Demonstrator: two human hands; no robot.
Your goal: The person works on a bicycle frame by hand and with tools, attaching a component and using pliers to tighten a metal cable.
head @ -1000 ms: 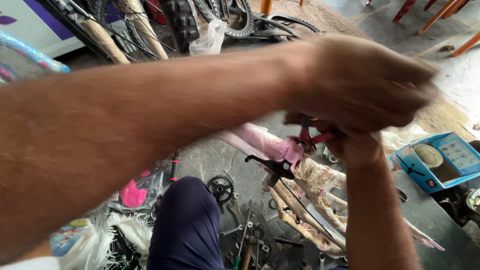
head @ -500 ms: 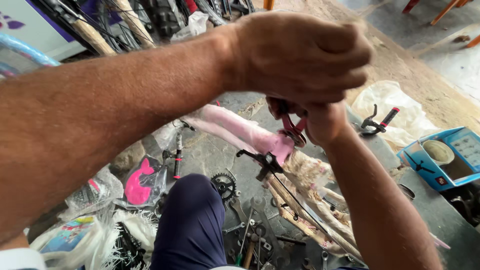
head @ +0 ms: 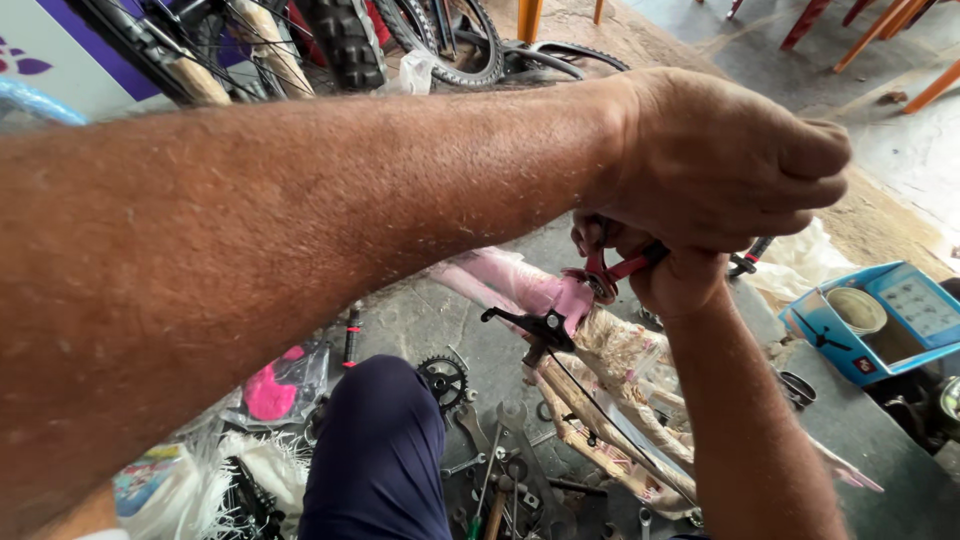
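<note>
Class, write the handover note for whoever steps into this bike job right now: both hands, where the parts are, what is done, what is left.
Left hand: closed in a fist over the work.
Right hand: closed on red-handled pliers, jaws at the top of the pink bike frame.
Black brake caliper sits mounted just below; its cable runs down the wrapped frame.
Spanners lie on the floor by the knee.
Done: caliper on. Left: whatever the pliers grip, hidden by the hands.

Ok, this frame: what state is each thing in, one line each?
Left hand: fisted, on the red-handled tool.
Right hand: closed on the same tool.
Red-handled tool: held at the pink frame's top.
Pink frame: wrapped in plastic, tilted.
Blue box: open, on the floor.
Chainring: lying loose on the floor.
</note>
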